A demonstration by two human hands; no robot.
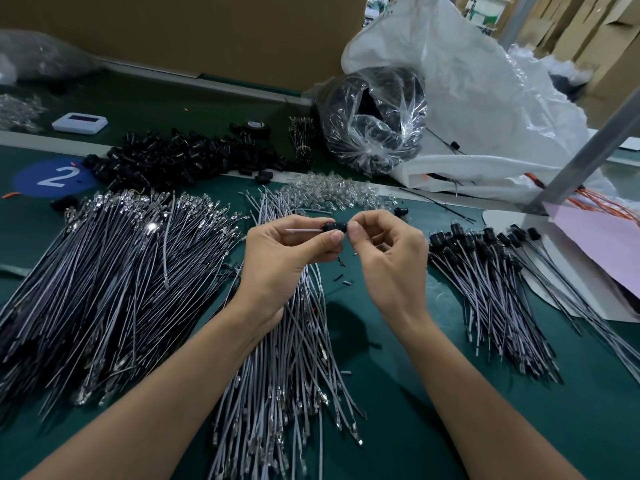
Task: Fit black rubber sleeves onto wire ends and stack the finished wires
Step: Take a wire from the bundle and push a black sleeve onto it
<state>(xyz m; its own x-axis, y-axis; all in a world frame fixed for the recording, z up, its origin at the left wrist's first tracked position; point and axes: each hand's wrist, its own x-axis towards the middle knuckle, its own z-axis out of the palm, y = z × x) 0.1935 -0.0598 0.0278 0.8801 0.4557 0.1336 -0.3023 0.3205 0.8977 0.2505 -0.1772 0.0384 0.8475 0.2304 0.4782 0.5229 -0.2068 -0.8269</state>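
My left hand [284,258] pinches a black rubber sleeve [334,227] between thumb and fingers, and a thin grey wire [303,230] sticks out of it to the left. My right hand [384,258] pinches the sleeve's right end with thumb and forefinger. Both hands hover above a loose bundle of grey wires [294,358] on the green table. A big pile of dark wires with metal terminals [104,282] lies at the left. Wires that carry black sleeves [491,268] are stacked at the right. Loose black sleeves [180,157] are heaped at the back.
Small clear bulbs [332,192] lie behind my hands. A clear bag of black parts [374,119] and a large white sack [485,98] stand at the back right. A metal post [588,150] slants at the right over pink paper [602,244]. A white device [79,123] sits back left.
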